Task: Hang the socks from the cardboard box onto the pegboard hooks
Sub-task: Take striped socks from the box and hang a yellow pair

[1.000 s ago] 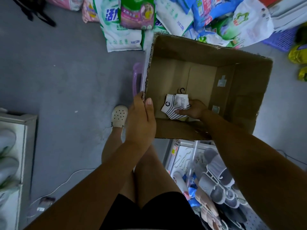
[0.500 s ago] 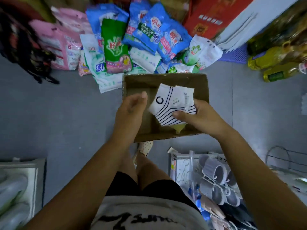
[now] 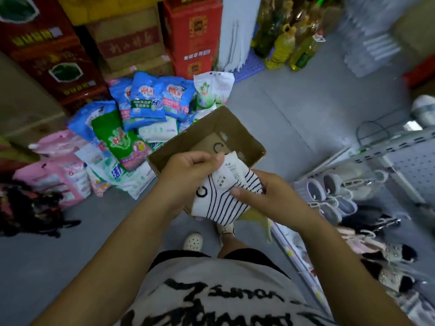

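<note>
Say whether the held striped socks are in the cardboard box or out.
Out: the left hand and right hand hold the striped socks raised, nearer the camera than the cardboard box.

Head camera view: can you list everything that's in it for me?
white black-striped socks with paper label: one bundle, white and black, centre, in both hands
brown cardboard box: one, brown, just behind the hands
plastic detergent bags: many, blue, green, pink, white, floor pile, left
red cardboard cartons: several, red, stacked top left
yellow oil bottles: several, yellow, top right
grey perforated pegboard: one, grey, right edge
pale slippers: several pairs, grey-white, right, below pegboard
left hand: one, pinches the socks' label
right hand: one, grips the socks
</note>
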